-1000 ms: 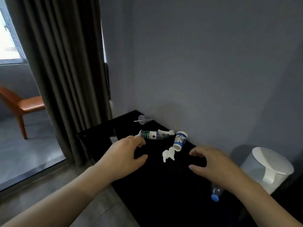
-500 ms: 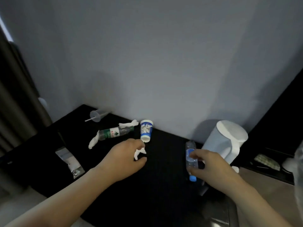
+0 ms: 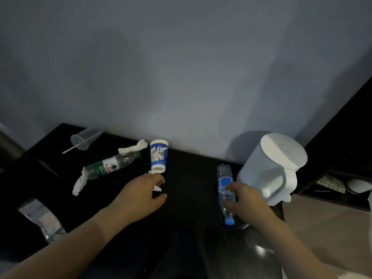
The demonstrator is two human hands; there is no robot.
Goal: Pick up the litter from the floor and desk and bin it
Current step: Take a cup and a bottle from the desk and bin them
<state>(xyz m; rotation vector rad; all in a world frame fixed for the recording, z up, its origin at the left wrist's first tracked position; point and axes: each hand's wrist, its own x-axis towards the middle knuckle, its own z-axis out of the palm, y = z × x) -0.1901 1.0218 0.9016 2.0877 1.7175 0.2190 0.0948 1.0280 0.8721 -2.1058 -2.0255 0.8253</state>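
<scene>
Now the left hand (image 3: 141,195) pinches the tissue (image 3: 157,188) at 6 o'clock of the cup (image 3: 158,158); the right hand (image 3: 245,200) clasps the bottle (image 3: 223,179) lying at 9 o'clock of the bin (image 3: 281,154). Lifting carelessly could roll the cup, or the bottle might slip.

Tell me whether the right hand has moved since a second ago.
Yes. The right hand moved rightward toward the white container, and now grips the blue-capped bottle.
</scene>
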